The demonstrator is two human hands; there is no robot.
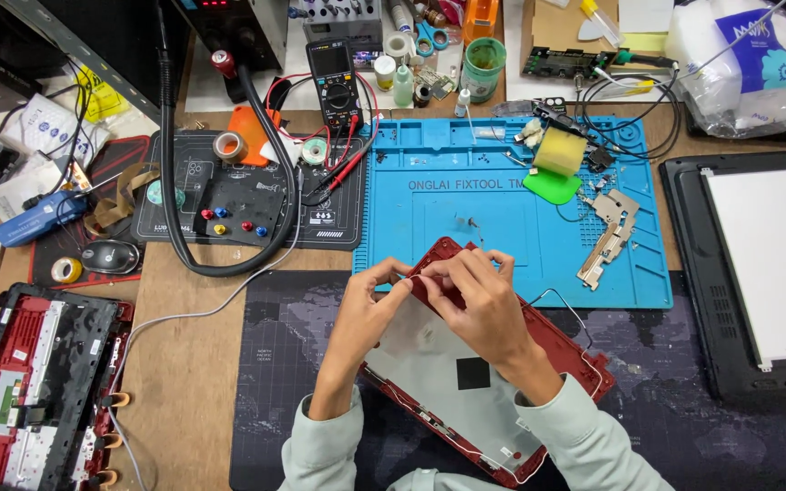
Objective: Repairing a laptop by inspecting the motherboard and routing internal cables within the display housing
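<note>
**Red laptop lid cover held at its upper corner**

The pale green sleeves [584, 445] lie nearest the camera. Above them, the red laptop lid cover [466, 382] rests tilted, inner grey face up, on the dark desk mat [684, 409], its top corner overlapping the blue silicone repair mat [502, 191]. The left hand [370, 305] pinches the cover's upper edge between thumb and fingertips. The right hand [479, 295] has its fingers curled onto the same corner, just beside the left. Metal hinges [609, 232] lie on the blue mat, right of the hands. A multimeter [336, 82] stands further back.
</note>
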